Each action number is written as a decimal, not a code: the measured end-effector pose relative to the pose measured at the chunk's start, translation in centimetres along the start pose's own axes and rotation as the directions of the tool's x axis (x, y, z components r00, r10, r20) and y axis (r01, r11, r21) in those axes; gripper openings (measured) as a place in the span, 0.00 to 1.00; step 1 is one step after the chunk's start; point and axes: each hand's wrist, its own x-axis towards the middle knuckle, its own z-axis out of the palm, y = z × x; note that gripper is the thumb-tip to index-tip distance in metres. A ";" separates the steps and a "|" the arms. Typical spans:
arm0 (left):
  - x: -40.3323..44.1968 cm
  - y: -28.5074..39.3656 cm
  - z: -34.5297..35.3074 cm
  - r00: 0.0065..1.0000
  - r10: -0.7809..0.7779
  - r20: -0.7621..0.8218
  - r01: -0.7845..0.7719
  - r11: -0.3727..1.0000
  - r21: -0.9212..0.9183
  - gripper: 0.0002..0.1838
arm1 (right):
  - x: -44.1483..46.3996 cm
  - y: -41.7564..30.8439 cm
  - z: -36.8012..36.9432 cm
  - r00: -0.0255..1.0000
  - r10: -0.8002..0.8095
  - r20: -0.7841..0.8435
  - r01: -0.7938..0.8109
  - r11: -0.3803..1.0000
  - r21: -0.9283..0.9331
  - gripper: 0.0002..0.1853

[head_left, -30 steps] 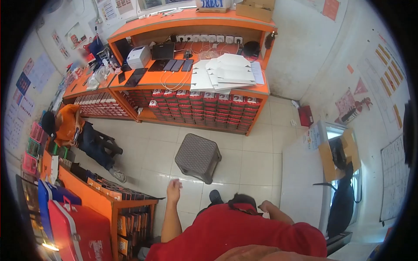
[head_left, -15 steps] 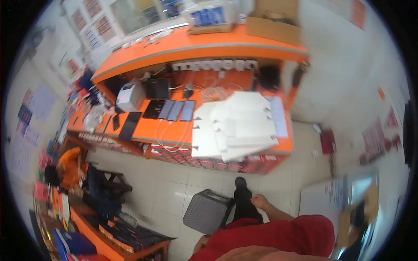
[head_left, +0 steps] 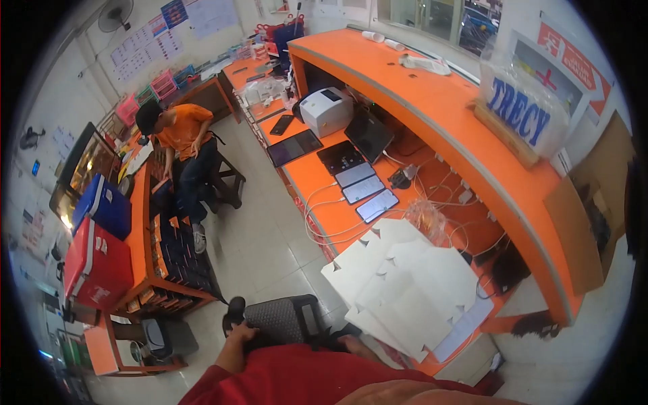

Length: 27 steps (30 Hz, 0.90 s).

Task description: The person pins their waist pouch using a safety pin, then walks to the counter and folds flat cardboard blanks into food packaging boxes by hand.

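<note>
My left hand (head_left: 241, 333) is low in the view, just left of a dark grey stool (head_left: 275, 320) with a woven-pattern seat. Its fingers look loosely apart, and nothing shows in them. My right hand (head_left: 356, 345) hangs right of the stool, under the edge of the counter. Its fingers are small and blurred, partly lost against dark clothing. Flat white cardboard pieces (head_left: 412, 283) lie stacked on the orange counter (head_left: 310, 192), close to my right side. Three phones (head_left: 364, 185) with white cables lie beyond them.
A co-worker in an orange shirt (head_left: 183, 131) sits on a stool at the left. Red (head_left: 101, 263) and blue (head_left: 104, 206) cool boxes stand on a side table. A white printer (head_left: 326, 111) and a tablet (head_left: 295, 148) rest on the counter. A cardboard box (head_left: 594, 209) sits right.
My view has swung left, bringing the co-worker and cool boxes into fuller sight. My left hand has moved forward beside the stool; my right hand has dropped back toward my body.
</note>
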 end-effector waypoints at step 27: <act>28.6 18.9 -16.6 0.440 0.546 0.713 -0.889 0.156 0.430 0.25 | 30.2 -11.8 7.8 0.940 0.174 -0.292 -0.225 0.962 -0.152 0.25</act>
